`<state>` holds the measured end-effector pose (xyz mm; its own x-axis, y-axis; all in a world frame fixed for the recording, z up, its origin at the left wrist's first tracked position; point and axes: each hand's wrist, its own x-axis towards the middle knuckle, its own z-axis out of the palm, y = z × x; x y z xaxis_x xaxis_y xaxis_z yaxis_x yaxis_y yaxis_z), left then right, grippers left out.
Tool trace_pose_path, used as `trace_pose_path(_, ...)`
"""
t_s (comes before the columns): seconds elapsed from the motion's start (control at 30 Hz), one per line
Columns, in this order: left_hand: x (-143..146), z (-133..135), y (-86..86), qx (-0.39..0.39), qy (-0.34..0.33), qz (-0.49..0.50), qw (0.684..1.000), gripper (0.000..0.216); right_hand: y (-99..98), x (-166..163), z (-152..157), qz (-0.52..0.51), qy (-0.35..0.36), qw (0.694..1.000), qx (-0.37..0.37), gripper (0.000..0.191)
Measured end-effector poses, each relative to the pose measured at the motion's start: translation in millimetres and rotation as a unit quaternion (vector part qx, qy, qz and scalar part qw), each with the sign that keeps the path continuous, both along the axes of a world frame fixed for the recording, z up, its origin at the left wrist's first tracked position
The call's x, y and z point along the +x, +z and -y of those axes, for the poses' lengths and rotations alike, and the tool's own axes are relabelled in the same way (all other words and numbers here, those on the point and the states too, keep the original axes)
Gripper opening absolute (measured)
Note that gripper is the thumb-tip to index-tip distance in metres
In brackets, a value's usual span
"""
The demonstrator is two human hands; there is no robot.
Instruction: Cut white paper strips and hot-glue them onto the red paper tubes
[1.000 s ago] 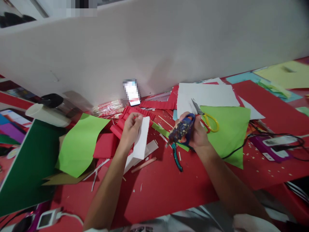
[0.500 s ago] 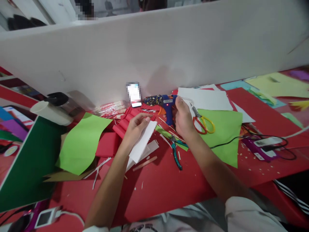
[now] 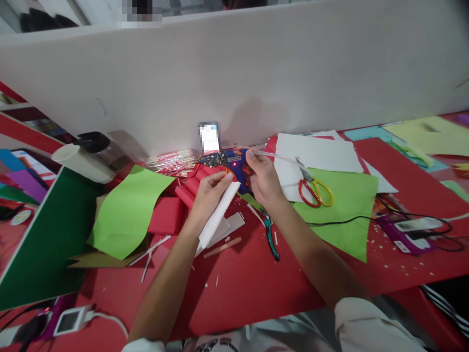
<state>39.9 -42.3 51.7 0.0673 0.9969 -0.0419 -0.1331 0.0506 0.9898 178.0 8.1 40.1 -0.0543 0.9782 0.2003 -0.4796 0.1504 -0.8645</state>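
My left hand (image 3: 207, 195) is closed on a folded white paper strip (image 3: 219, 215), held above the red table (image 3: 256, 283). My right hand (image 3: 262, 181) grips a blue glue gun (image 3: 229, 161) by its handle; the gun lies level with its nozzle pointing left, just above the top end of the white strip. A red light glows on the gun's body. Folded red paper pieces (image 3: 190, 188) lie under and behind my left hand.
Red-and-yellow scissors (image 3: 313, 188) rest on green paper (image 3: 340, 205) and white sheets (image 3: 315, 151). Teal-handled pliers (image 3: 270, 237) lie below my right hand. A light-green sheet (image 3: 126, 215), a dark-green board (image 3: 40, 244), a white cup (image 3: 78, 164), a phone (image 3: 209, 138) and cables (image 3: 406, 222) surround the area. A white partition (image 3: 256, 73) stands behind.
My right hand carried the glue gun up and back, then left toward the white strip. The gun turned level, nozzle to the left. My left hand tilted the strip lower.
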Motion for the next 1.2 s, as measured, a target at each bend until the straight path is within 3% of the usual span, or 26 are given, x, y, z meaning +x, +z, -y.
trace_pose_path(0.17, 5.9, -1.7, -7.2, -0.011, 0.028, 0.011, 0.999, 0.056, -8.1, -5.2, -1.1, 0.008, -0.020, 1.000, -0.005, 0.052)
trace_pose_path(0.47, 0.3, -2.2, -6.0, -0.002, 0.025, -0.017, 1.000, 0.051, -5.8, 7.6, -4.2, 0.045, 0.040, 0.998, -0.031, 0.050)
trace_pose_path(0.63, 2.2, 0.3, -4.6, 0.021, 0.028, -0.039, 0.999, 0.053, -2.2, 24.0, -14.2, 0.006, -0.020, 1.000, 0.009, 0.048)
trace_pose_path(0.9, 4.0, 4.2, -0.9, 0.039, 0.033, -0.053, 0.997, 0.053, -0.1, 34.8, -15.2, 0.071, -0.037, 0.995, 0.060, 0.038)
trace_pose_path(1.2, 7.1, 7.0, 2.9, 0.054, 0.039, -0.081, 0.995, 0.060, -3.2, 29.5, -15.9, 0.098, -0.079, 0.992, 0.019, 0.046)
